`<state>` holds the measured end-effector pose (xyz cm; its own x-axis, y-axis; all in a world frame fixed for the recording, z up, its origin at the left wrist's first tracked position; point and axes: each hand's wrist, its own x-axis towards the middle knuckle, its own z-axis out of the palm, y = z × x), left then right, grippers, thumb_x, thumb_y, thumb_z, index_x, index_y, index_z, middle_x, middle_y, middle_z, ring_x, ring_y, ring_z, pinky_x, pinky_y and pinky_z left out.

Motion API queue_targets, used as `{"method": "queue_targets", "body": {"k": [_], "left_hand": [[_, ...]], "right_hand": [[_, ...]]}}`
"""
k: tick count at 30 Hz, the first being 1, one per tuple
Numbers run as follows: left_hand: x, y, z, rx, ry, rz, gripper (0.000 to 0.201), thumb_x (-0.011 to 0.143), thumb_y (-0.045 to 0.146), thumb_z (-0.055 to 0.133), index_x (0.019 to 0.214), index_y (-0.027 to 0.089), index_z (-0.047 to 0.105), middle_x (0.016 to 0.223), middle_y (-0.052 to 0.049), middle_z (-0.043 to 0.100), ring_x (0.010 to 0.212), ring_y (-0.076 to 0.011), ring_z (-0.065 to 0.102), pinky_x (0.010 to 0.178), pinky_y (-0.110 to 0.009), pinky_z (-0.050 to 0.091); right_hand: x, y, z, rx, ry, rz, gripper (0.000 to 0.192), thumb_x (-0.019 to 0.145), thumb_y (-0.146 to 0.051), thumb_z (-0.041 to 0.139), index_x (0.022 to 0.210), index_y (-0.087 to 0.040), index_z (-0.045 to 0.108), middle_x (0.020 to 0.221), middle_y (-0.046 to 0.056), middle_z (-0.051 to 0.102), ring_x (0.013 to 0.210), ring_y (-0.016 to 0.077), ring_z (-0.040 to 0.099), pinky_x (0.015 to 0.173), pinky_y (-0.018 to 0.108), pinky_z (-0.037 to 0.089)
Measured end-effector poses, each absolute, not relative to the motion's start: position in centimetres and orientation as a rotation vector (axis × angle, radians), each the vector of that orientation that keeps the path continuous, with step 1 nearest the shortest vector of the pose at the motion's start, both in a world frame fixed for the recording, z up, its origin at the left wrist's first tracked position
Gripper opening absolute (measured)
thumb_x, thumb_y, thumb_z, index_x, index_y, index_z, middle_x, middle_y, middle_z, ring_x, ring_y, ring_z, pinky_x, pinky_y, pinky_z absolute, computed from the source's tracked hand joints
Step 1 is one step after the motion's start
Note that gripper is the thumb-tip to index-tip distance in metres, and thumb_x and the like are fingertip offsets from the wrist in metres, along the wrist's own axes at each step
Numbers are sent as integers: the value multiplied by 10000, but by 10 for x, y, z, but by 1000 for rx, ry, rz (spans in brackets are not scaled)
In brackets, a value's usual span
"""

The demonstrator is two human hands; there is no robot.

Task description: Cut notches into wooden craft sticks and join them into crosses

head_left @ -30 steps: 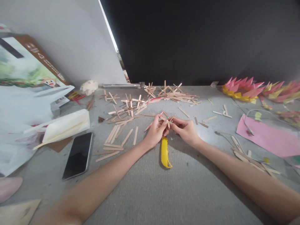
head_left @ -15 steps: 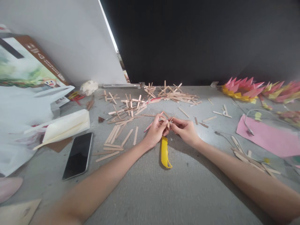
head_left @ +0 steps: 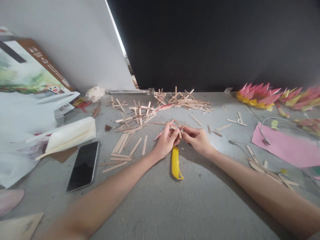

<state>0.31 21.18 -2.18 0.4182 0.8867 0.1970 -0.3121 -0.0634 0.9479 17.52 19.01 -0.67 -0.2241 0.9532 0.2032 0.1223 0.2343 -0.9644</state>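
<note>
My left hand and my right hand meet over the middle of the grey surface. Between their fingertips they pinch crossed wooden craft sticks, partly hidden by the fingers. Just below the hands lies a yellow box cutter, its upper end out of sight under them. Loose craft sticks are spread to the left of my left hand. Beyond the hands stand several crossed-stick pieces, beside a heap of craft sticks.
A black phone lies at the left, near white plastic bags and a printed box. At the right are pink paper, a cable, more sticks and pink-yellow folded paper flowers. A black panel closes off the back.
The hands stay in almost the same place, with only slight finger movement. The crossed craft sticks between them have shifted a little. Nothing else has visibly moved.
</note>
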Motion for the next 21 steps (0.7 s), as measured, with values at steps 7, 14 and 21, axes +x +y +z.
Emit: {"method": "queue_targets", "body": {"k": [7, 14, 21], "left_hand": [[2, 215, -27, 1310, 600, 1098, 376, 1024, 526, 620, 974, 234, 389, 767, 73, 565, 501, -39, 450, 488, -184, 329], [2, 215, -28, 1340, 686, 1115, 431, 1003, 588, 619, 1149, 228, 432, 709, 74, 575, 546, -91, 536, 548, -219, 413], [-3, 220, -30, 1395, 743, 1045, 638, 983, 624, 627, 1407, 161, 519, 835, -10, 650, 730, -159, 635, 731, -305, 512]], "right_hand": [[178, 195, -12, -971, -1637, 1098, 394, 1015, -530, 613, 893, -162, 684, 726, -14, 465, 629, 110, 362, 536, 247, 297], [177, 198, -17, -902, -1658, 1058, 344, 1048, -496, 576, 1067, -181, 714, 841, 31, 671, 758, 159, 616, 706, 273, 483], [185, 200, -13, -929, -1834, 844, 274, 1071, -405, 564, 989, -201, 728, 853, 40, 722, 805, 174, 655, 771, 296, 490]]}}
